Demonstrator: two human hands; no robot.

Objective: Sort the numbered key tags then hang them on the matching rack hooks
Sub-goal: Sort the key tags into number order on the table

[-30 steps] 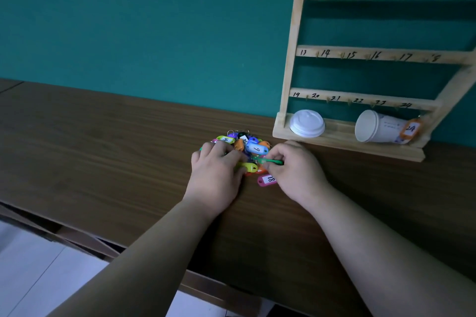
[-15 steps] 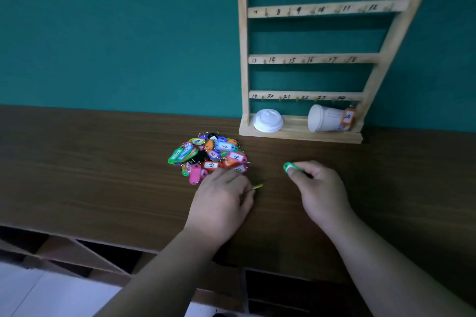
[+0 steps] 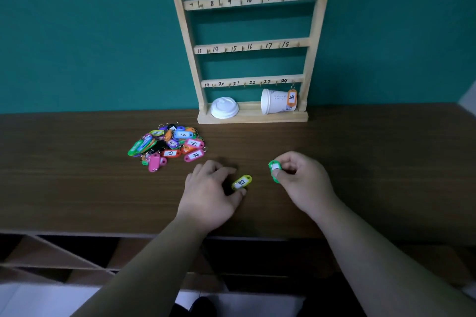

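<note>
While most of the numbered tags wait unsorted, the pile of key tags (image 3: 167, 145) lies on the brown table (image 3: 77, 188), off to the left of both grips and a little beyond them. Nearer the person, the left hand (image 3: 208, 195) rests on the table with its fingers arched. Its thumb tip touches the near end of a yellow tag (image 3: 241, 182) that lies flat just right of the palm. Whether the hand grips this tag or only touches it cannot be told, and the number looks like thirteen or fifteen. Just right of that, the right hand (image 3: 301, 180) pinches a green tag (image 3: 274, 170) between thumb and forefinger, holding it just above the table with the number hidden. Beyond both grips, against the green wall, stands the wooden rack (image 3: 252, 44), with numbered hooks in rows. One orange tag (image 3: 291, 97) marked 24 hangs on the last hook of the bottom row, well beyond the right grip, in front of a tipped white cup (image 3: 274, 101). The work seems to be in the sorting step, drawing single tags out of the pile. Next, the green tag likely needs turning so its number reads, then setting down in order beside the yellow one.
</note>
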